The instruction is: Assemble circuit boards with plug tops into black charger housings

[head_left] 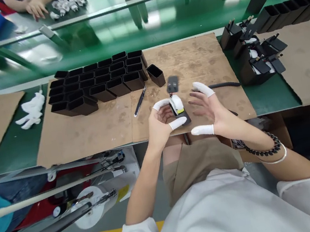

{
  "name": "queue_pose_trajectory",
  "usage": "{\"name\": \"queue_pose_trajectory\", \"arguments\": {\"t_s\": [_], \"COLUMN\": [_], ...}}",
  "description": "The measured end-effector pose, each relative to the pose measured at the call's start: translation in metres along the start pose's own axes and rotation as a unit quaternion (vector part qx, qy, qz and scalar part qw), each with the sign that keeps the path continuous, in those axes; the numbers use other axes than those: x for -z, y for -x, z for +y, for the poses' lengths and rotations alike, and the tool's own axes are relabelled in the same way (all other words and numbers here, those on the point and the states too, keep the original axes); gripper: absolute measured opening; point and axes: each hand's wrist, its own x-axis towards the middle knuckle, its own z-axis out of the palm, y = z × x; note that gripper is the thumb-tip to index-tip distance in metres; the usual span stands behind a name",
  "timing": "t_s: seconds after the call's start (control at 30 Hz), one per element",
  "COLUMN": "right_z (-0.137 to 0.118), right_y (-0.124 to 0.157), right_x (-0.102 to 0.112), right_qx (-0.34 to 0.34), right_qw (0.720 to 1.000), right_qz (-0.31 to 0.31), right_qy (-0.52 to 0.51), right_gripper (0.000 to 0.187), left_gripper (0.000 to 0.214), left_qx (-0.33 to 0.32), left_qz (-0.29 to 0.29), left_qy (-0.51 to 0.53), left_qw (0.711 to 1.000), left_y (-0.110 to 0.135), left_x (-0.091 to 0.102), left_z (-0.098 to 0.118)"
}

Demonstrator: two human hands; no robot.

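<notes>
A worker's left hand (160,127) grips a black-and-white unit (177,105) at the near edge of the bench (7,148), apparently to steady it, leaving the right hand (214,110) free, fingers (203,88) spread and empty nearby, while black cases (103,92) stand packed beyond, seemingly for easy reach.

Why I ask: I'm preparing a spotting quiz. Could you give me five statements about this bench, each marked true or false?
1. The left hand holds a small black-and-white device with a yellow-green stripe. True.
2. The right hand grips a cardboard box. False: it is open and holds nothing.
3. A slim black-and-silver tool lies on the flat brown cardboard. True.
4. The dark rectangular cases grouped in rows are open-topped. True.
5. The black beaded bracelet is on the left arm. False: it is on the right.
</notes>
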Motion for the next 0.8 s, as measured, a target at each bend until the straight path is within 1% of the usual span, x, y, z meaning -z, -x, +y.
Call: {"name": "queue_pose_trajectory", "arguments": {"t_s": [0.03, 0.07, 0.1, 0.13, 0.17, 0.2, 0.27, 0.37, 0.43, 0.5, 0.6, 0.73, 0.77, 0.8], "right_z": [0.005, 0.007, 0.006, 0.002, -0.004, -0.011, -0.024, -0.034, -0.034, -0.03, -0.021, -0.018, -0.021, -0.024], "right_y": [-0.002, -0.004, -0.007, -0.011, -0.016, -0.021, -0.034, -0.048, -0.052, -0.053, -0.054, -0.054, -0.052, -0.049], "right_x": [0.002, 0.006, 0.01, 0.015, 0.021, 0.028, 0.04, 0.055, 0.06, 0.061, 0.06, 0.057, 0.056, 0.054], "right_qx": [-0.003, 0.01, 0.036, 0.071, 0.106, 0.137, 0.179, 0.187, 0.169, 0.146, 0.119, 0.093, 0.085, 0.076], "right_qw": [1.0, 0.999, 0.997, 0.994, 0.988, 0.982, 0.967, 0.955, 0.952, 0.951, 0.961, 0.979, 0.983, 0.985], "right_qz": [0.024, 0.05, 0.067, 0.07, 0.058, 0.034, -0.031, -0.106, -0.143, -0.164, -0.162, -0.14, -0.129, -0.111], "right_qy": [-0.002, 0.005, 0.025, 0.055, 0.092, 0.129, 0.181, 0.205, 0.213, 0.216, 0.191, 0.114, 0.103, 0.104], "right_gripper": [0.114, 0.103, 0.091, 0.078, 0.065, 0.054, 0.042, 0.038, 0.032, 0.03, 0.035, 0.029, 0.029, 0.029], "left_gripper": [0.079, 0.08, 0.081, 0.082, 0.082, 0.082, 0.082, 0.084, 0.085, 0.085, 0.085, 0.085, 0.083, 0.081], "left_qx": [0.024, 0.031, 0.025, 0.01, -0.003, -0.011, -0.007, 0.02, 0.033, 0.041, 0.048, 0.057, 0.053, 0.044], "left_qz": [0.004, 0.007, 0.006, 0.001, -0.009, -0.025, -0.068, -0.133, -0.156, -0.165, -0.182, -0.22, -0.211, -0.185], "left_qy": [0.023, 0.034, 0.038, 0.037, 0.034, 0.03, 0.027, 0.039, 0.057, 0.073, 0.091, 0.114, 0.108, 0.09], "left_qw": [0.999, 0.999, 0.999, 0.999, 0.999, 0.999, 0.997, 0.99, 0.986, 0.983, 0.978, 0.967, 0.97, 0.978], "left_y": [-0.002, -0.003, -0.002, -0.001, 0.001, 0.002, 0.003, 0.001, -0.001, -0.004, -0.006, -0.007, -0.005, -0.002], "left_x": [0.001, 0.002, 0.003, 0.004, 0.005, 0.006, 0.009, 0.013, 0.015, 0.015, 0.017, 0.018, 0.016, 0.013], "left_z": [-0.005, -0.007, -0.007, -0.006, -0.004, -0.001, 0.003, 0.001, -0.003, -0.007, -0.009, -0.006, -0.004, -0.003]}}
